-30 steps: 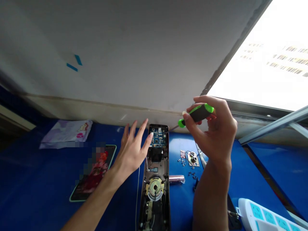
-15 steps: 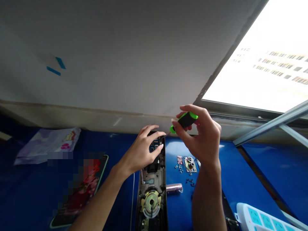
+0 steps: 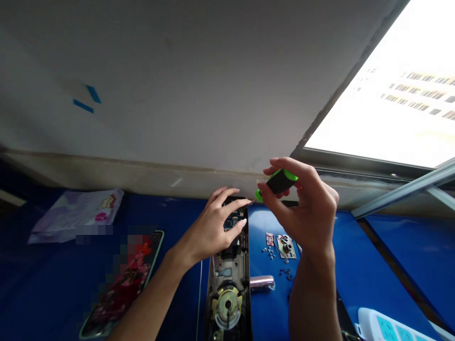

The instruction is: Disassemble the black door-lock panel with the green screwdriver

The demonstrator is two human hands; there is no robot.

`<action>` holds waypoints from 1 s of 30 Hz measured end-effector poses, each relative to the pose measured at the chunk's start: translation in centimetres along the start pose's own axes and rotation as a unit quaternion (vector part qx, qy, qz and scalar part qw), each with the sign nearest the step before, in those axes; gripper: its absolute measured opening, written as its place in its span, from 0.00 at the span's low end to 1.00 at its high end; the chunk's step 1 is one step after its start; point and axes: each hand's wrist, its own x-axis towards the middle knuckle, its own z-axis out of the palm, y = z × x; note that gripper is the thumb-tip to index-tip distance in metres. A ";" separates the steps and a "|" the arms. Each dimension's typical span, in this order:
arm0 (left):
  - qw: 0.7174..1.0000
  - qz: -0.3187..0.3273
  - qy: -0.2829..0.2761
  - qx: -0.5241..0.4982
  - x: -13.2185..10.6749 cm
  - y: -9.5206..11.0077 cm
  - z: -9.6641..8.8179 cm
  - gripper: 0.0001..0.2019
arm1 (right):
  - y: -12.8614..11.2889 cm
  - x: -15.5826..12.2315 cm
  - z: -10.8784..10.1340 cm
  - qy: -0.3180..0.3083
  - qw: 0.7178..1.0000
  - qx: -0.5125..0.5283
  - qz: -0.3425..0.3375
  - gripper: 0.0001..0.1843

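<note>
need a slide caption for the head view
Right hand holds a green screwdriver over an opened door lock, left hand at its top end.

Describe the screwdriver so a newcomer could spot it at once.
On the blue table an opened lock lies in the middle. By its far end the right hand holds the screwdriver. It alone has a black handle with bright green ends.
</note>
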 end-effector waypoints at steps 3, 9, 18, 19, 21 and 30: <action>1.000 0.000 0.002 -0.003 0.0 -0.1 0.2 0.21 | -0.3 0.0 0.0 -0.011 1.000 0.003 -0.005 0.19; 1.000 -0.001 0.012 -0.012 -0.2 -0.1 0.3 0.20 | -0.1 0.0 0.5 0.013 1.000 -0.028 -0.001 0.19; 0.996 -0.010 0.065 -0.065 0.1 -0.1 1.0 0.14 | -0.1 -0.1 2.5 0.099 0.989 -0.113 -0.012 0.12; 0.994 -0.010 0.077 -0.072 0.1 -0.2 1.1 0.13 | -0.3 -0.1 2.7 0.110 0.987 -0.116 -0.015 0.13; 0.991 -0.005 0.101 -0.083 0.1 -0.4 1.4 0.12 | -0.7 -0.1 3.3 0.138 0.983 -0.120 -0.022 0.13; 0.988 0.019 0.121 -0.097 0.2 -1.0 1.5 0.12 | -0.4 0.3 2.1 0.010 0.999 -0.050 0.007 0.08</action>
